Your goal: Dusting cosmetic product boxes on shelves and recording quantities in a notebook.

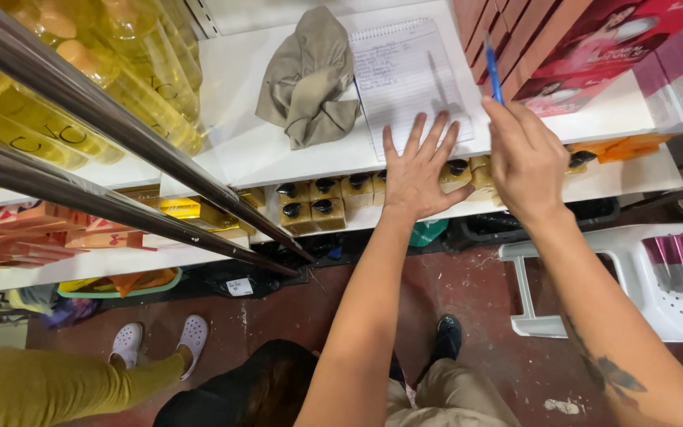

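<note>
Left hand [419, 170] lies spread, flat on the lined notepad [405, 75] at the shelf's [231, 142] front edge, while right hand [525, 154] pinches a blue pen [493, 73], poised above it.

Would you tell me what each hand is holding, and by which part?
The right hand grips a blue pen by its lower end; the left hand holds nothing.

This is looking like a small shop or its stockroom. White shelves [278, 150] are running in tiers, carrying goods in multiples: bottles of yellow oil [132, 75] are crowding the upper left, small amber bottles with black caps [322, 207] are sitting in a row on the lower shelf, and pink and red boxed products [594, 47] are stacking up at the right. A lined notepad [405, 75] is lying on the shelf, and the red floor [468, 300] is showing wear below.
</note>
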